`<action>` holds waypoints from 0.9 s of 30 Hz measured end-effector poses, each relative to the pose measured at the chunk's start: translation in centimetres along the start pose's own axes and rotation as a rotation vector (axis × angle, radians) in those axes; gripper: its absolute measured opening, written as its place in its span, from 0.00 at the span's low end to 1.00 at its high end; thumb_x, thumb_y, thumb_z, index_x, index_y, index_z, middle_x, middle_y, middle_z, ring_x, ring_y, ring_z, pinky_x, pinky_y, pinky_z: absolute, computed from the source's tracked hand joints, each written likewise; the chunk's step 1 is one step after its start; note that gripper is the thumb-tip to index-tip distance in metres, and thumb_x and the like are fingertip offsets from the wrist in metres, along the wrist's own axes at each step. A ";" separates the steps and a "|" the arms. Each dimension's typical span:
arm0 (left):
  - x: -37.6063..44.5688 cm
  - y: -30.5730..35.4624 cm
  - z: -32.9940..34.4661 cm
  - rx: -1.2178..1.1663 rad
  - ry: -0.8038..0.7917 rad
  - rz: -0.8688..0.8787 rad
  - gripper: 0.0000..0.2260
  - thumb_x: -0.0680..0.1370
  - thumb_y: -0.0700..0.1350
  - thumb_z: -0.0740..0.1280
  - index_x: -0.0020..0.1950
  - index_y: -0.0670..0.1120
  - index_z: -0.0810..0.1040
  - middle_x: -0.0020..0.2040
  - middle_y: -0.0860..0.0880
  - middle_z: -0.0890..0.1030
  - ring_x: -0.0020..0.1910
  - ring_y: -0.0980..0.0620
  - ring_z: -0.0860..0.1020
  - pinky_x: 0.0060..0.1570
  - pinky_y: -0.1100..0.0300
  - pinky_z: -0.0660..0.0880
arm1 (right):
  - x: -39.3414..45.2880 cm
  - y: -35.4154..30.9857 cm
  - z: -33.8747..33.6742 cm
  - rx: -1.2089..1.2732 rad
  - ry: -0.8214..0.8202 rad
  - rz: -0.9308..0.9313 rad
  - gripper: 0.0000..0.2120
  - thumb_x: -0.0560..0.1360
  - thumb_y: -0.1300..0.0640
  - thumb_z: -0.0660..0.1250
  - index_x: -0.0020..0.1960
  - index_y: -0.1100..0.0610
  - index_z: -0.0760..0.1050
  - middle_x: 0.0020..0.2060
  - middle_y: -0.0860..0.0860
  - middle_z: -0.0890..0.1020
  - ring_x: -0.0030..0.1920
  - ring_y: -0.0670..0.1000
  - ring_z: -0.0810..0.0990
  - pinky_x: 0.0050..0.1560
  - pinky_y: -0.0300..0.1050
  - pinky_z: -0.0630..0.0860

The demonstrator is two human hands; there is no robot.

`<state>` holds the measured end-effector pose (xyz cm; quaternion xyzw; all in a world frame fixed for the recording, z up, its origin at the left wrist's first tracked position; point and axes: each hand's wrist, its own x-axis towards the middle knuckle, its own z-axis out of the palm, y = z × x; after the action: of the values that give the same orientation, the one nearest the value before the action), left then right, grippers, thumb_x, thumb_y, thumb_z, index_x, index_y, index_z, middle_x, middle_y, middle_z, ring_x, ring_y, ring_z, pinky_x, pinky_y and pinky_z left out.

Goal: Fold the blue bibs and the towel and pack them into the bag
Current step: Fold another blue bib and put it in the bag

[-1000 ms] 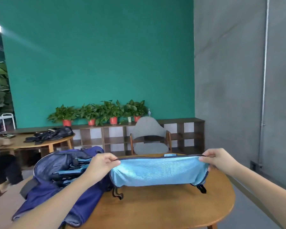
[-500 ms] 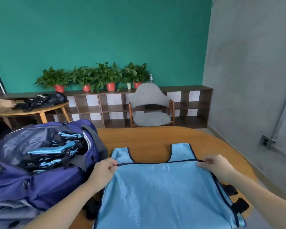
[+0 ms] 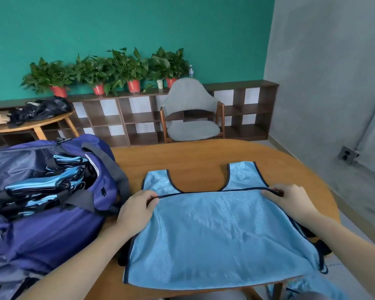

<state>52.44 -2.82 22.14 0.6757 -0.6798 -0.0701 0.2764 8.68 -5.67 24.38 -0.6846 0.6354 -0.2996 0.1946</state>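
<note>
I had the light-blue mesh bib with dark navy trim point(image 3: 221, 239) spread flat on the round wooden table point(image 3: 182, 156), its shoulder straps pointing away from me, because a flat bib gives a straight crease. My left hand point(image 3: 136, 210) pinched the dark hem at its left end, fingers curled round the cloth, and my right hand point(image 3: 289, 201) pinched the same hem at its right end, so the edge ran taut between them, just below the neckline, which I judged to be the first fold half made. The bib lay directly under and between both hands, its near part reaching to the table edge by my body. I kept the open navy-blue fabric duffel bag point(image 3: 52, 230) just beside my left hand, touching the table's left side, so a folded piece could go straight in; several folded blue bibs point(image 3: 46, 185) already sat inside it. I could not see the towel anywhere.
</note>
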 end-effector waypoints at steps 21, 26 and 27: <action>10.1 0.9 2.5 -0.208 0.143 -0.185 0.14 0.81 0.49 0.68 0.65 0.48 0.78 0.60 0.48 0.79 0.59 0.46 0.78 0.63 0.50 0.75 | 9.8 -17.0 14.6 -0.127 -0.234 -0.112 0.14 0.78 0.39 0.63 0.53 0.48 0.79 0.46 0.47 0.83 0.50 0.52 0.80 0.50 0.50 0.80; 11.1 -0.3 3.0 -0.378 0.270 -0.280 0.12 0.81 0.46 0.69 0.64 0.47 0.81 0.54 0.48 0.84 0.49 0.52 0.79 0.53 0.67 0.69 | 11.6 -17.9 19.2 0.003 -0.136 -0.136 0.17 0.78 0.42 0.67 0.62 0.50 0.76 0.47 0.46 0.82 0.53 0.52 0.80 0.57 0.52 0.77; 11.1 -0.5 2.9 -0.372 0.266 -0.277 0.12 0.81 0.46 0.68 0.64 0.47 0.80 0.53 0.48 0.84 0.46 0.52 0.78 0.51 0.68 0.68 | 11.7 -17.7 19.6 0.034 -0.120 -0.156 0.17 0.78 0.43 0.68 0.62 0.50 0.77 0.47 0.45 0.81 0.53 0.51 0.80 0.57 0.51 0.76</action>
<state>52.23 -14.27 22.64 0.7033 -0.5137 -0.1417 0.4705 35.06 -17.38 23.20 -0.7455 0.5621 -0.2829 0.2198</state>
